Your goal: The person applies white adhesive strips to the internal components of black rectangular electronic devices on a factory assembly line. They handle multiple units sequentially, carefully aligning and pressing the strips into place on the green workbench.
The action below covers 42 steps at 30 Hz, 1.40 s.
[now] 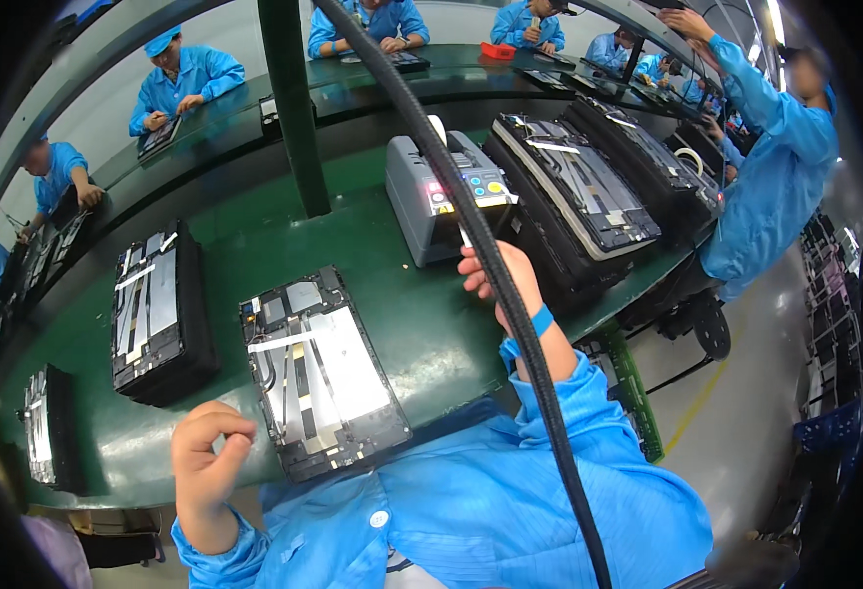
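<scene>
An opened tablet (325, 368) with its battery and ribbon cables exposed lies on the green table in front of me. My left hand (213, 447) hovers beside its lower left edge, fingers curled in and thumb near the forefinger; I see nothing in it. My right hand (510, 285), with a blue band at the wrist, is up at the front of a grey tape dispenser (417, 201). Its fingertips close on a short white strip of tape (466, 238) at the dispenser's outlet. A black braided cable (505, 280) crosses the view and covers part of that hand.
Stacks of opened tablets in black trays stand at the left (161, 314) and right (588, 196). A smaller stack (49, 427) sits far left. A green post (294, 108) rises behind the table. Several blue-clad people work across the line; one stands at right (770, 167).
</scene>
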Motion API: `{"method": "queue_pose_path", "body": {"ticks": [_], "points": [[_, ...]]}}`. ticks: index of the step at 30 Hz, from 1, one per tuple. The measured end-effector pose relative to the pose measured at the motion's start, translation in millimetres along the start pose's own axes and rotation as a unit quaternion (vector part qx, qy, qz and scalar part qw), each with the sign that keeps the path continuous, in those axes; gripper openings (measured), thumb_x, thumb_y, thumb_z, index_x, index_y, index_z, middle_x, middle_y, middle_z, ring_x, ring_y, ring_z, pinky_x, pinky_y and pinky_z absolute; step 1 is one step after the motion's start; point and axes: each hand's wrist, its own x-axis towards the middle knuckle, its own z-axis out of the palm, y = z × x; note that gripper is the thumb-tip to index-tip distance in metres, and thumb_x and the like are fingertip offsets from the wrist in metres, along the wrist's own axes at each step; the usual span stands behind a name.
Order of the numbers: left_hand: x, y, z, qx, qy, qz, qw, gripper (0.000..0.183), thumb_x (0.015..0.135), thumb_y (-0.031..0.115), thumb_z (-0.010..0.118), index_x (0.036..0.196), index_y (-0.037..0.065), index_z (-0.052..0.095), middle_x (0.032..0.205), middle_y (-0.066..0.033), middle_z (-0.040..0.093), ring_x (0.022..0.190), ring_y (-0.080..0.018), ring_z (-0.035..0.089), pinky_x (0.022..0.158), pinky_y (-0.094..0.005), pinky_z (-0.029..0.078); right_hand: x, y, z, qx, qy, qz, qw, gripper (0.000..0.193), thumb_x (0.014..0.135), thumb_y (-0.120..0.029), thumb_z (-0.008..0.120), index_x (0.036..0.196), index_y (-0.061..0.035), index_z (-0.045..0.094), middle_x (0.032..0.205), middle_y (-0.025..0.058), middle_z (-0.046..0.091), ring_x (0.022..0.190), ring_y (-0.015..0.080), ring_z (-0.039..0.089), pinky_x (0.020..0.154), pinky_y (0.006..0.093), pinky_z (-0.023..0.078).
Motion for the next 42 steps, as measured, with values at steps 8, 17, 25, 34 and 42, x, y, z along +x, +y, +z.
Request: {"method": "queue_pose_path", "body": {"ticks": [8,17,25,34,42], "points": [[-8.0,28.4,22.7,-0.025,-0.051,0.013,0.998,0.012,0.075,0.008,0.065,0.081,-0.002,0.069,0.073,-0.0112,0.064,0.065,-0.0192,0.059,0.06,-0.0299,0.045,-9.7,-17.3,26.0,0.009,-0.005,-0.074,0.997,0.016,0.088,-0.014,0.06,0.086,0.0012,0.065,0.073,0.0061,0.063,0.061,0.0109,0.057,0.055,0.0244,0.047],[-4.7,24.5,64.8,-0.206,-0.017,-0.156,0.966,0.034,0.083,0.005,0.07,0.114,-0.003,0.058,0.103,-0.0123,0.064,0.092,-0.016,0.062,0.076,-0.0263,0.05,-113.4,-8.1,93.1,-0.198,-0.42,-0.274,0.842,0.016,0.087,-0.02,0.06,0.082,-0.0065,0.066,0.073,0.0105,0.063,0.071,0.0268,0.063,0.062,0.0358,0.048],[-8.7,14.6,61.4,-0.148,0.074,-0.106,0.981,0.008,0.081,0.004,0.072,0.08,-0.002,0.068,0.09,-0.0112,0.068,0.079,-0.0133,0.063,0.069,-0.026,0.051,-122.7,-7.3,105.8,-0.291,-0.333,-0.339,0.83,0.017,0.085,-0.024,0.062,0.081,-0.0086,0.069,0.073,0.0097,0.065,0.063,0.0278,0.063,0.054,0.0373,0.048],[7.5,-7.2,39.7,-0.135,0.036,-0.119,0.983,0.018,0.083,0.01,0.071,0.098,0.0,0.07,0.088,-0.0086,0.067,0.072,-0.0137,0.062,0.064,-0.0255,0.049,-98.0,-8.3,124.6,-0.284,-0.317,-0.347,0.835,0.015,0.076,-0.019,0.07,0.079,-0.0054,0.066,0.072,0.0105,0.063,0.067,0.028,0.062,0.058,0.037,0.048],[56.0,-50.7,8.3,0.359,0.035,-0.061,0.931,0.026,0.081,0.007,0.062,0.106,0.001,0.066,0.092,-0.0143,0.065,0.076,-0.028,0.063,0.068,-0.0361,0.052,-42.6,-4.1,164.8,-0.287,-0.335,-0.183,0.878,0.019,0.079,-0.017,0.068,0.084,-0.0012,0.059,0.077,0.0149,0.061,0.075,0.032,0.061,0.067,0.0404,0.048]]}}
